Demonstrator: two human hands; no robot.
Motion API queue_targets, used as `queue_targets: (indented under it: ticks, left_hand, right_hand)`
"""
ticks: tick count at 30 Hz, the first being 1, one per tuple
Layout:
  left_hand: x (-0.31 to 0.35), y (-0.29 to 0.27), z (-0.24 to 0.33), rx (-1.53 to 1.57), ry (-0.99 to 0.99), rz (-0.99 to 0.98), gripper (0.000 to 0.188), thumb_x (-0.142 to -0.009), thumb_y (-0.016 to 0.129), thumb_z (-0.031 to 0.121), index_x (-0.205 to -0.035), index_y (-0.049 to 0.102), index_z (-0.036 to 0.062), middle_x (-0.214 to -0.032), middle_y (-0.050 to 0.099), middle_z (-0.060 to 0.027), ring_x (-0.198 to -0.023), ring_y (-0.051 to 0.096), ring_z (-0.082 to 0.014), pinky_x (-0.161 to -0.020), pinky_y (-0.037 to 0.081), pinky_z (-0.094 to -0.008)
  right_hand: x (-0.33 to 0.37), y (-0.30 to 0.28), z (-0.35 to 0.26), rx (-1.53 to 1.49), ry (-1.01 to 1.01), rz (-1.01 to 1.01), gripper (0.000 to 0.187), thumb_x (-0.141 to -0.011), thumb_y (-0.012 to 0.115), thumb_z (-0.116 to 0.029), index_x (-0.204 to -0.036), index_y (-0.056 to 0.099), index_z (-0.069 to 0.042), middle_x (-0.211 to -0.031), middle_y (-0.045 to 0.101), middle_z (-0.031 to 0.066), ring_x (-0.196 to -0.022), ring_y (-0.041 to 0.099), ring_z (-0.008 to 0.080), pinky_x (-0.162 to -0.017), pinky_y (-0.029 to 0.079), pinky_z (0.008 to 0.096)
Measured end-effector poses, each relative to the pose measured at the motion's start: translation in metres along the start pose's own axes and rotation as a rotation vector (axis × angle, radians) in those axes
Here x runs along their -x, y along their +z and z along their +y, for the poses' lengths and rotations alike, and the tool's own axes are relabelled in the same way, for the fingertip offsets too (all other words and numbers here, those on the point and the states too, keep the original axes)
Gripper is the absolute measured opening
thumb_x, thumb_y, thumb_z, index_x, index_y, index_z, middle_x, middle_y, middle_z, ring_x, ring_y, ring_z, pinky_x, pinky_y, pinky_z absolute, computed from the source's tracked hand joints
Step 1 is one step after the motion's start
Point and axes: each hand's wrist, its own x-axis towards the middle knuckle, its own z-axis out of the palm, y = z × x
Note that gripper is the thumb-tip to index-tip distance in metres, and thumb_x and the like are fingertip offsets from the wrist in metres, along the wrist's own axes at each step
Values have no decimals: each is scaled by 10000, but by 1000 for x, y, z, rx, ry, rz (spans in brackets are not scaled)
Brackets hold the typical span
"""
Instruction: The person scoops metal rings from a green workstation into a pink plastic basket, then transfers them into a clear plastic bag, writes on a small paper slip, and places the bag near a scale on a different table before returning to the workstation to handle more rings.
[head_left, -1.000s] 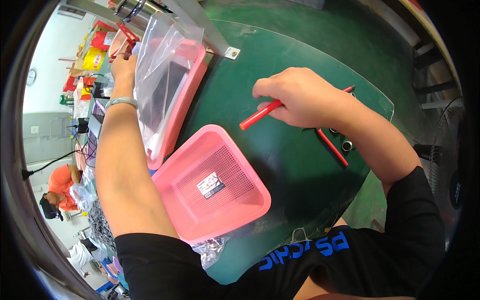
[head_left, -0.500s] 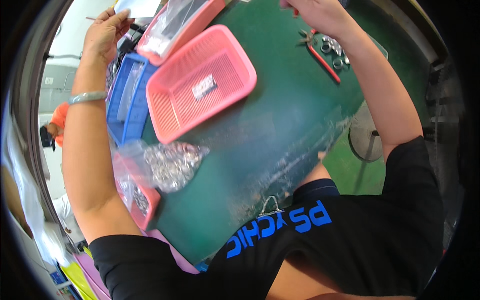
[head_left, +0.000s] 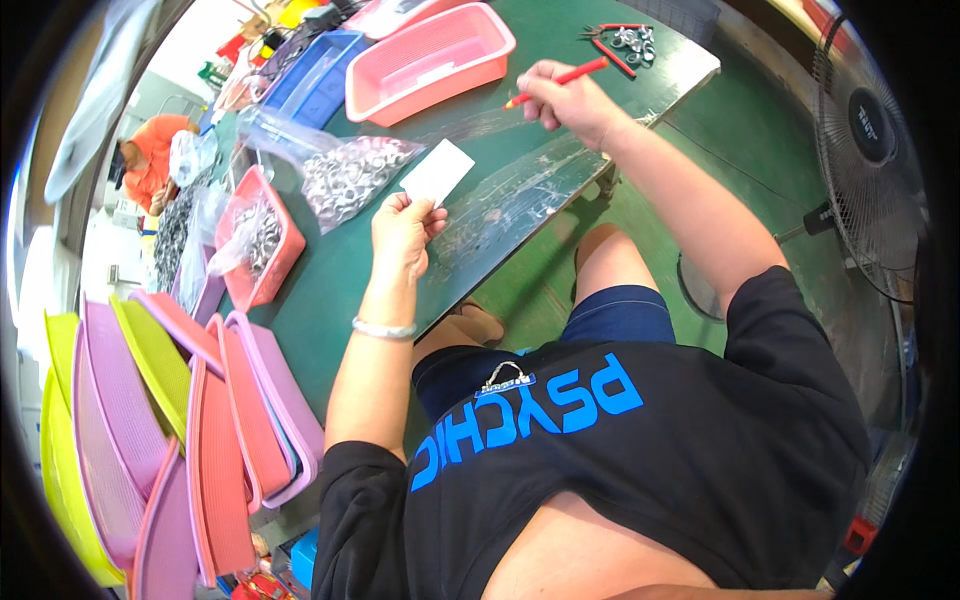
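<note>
Between the thumb and fingers of my left hand (head_left: 403, 235) is a small white card (head_left: 438, 172), raised above the front part of the green table (head_left: 340, 262). My right hand (head_left: 568, 103) grips a red pen (head_left: 582, 71), its tip pointing left toward the pink basket. That pink plastic basket (head_left: 385, 100) lies beyond both hands, with a pale label inside. Left of the card rests a clear plastic bag (head_left: 355, 178) full of shiny metal rings. Red-handled pliers (head_left: 612, 58) lie at the far right beside several loose metal rings (head_left: 634, 42).
A small pink basket (head_left: 292, 245) with bagged metal parts stands at the table's left. Blue bins (head_left: 318, 75) sit behind it. Stacked coloured baskets (head_left: 225, 440) crowd the near left. A standing fan (head_left: 868, 125) is at right. Another person in orange (head_left: 155, 150) is at far left.
My left hand has brought the white card back from the far left toward me. My right hand, with the red pen, has come nearer too. The view has shifted, showing the stacked baskets and fan.
</note>
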Motion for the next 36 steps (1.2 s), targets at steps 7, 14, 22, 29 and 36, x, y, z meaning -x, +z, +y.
queue_targets:
  ticks: [7,14,22,29,36]
  left_hand:
    - [-14,-17,-6,-363,10,188,105,-760,570,103,-752,529,7,-641,551,-68,-457,503,-119,-392,380,-220]
    - [-26,-20,-2,-684,3,205,134,-688,607,101,-632,540,-1,-558,541,-58,-416,485,-129,-386,375,-251]
    - [-32,-19,4,-916,-31,178,122,-670,574,134,-641,571,16,-522,569,-116,-463,568,-193,-492,459,-307]
    - [-35,-20,4,-967,-35,183,139,-678,583,153,-651,575,16,-520,571,-115,-473,575,-199,-510,465,-311]
    - [-31,-15,11,-958,-86,175,152,-694,584,158,-649,575,14,-521,574,-105,-482,579,-189,-518,467,-311]
  right_hand:
    - [5,83,33,-25,-6,-151,128,-723,628,-127,-743,533,-44,-639,551,19,-502,466,60,-451,375,182]
    - [-9,117,53,73,-35,-213,130,-682,623,-111,-685,532,-18,-595,559,46,-498,508,79,-445,413,209]
    - [-10,112,68,332,-224,-188,186,-691,635,-142,-651,515,-6,-598,540,56,-580,496,106,-526,401,263]
    - [-8,112,64,360,-254,-229,192,-704,627,-155,-656,511,-11,-599,531,63,-569,476,107,-521,389,264]
    - [-11,112,67,423,-306,-245,187,-718,620,-134,-652,496,-10,-607,519,39,-576,455,91,-521,381,256]
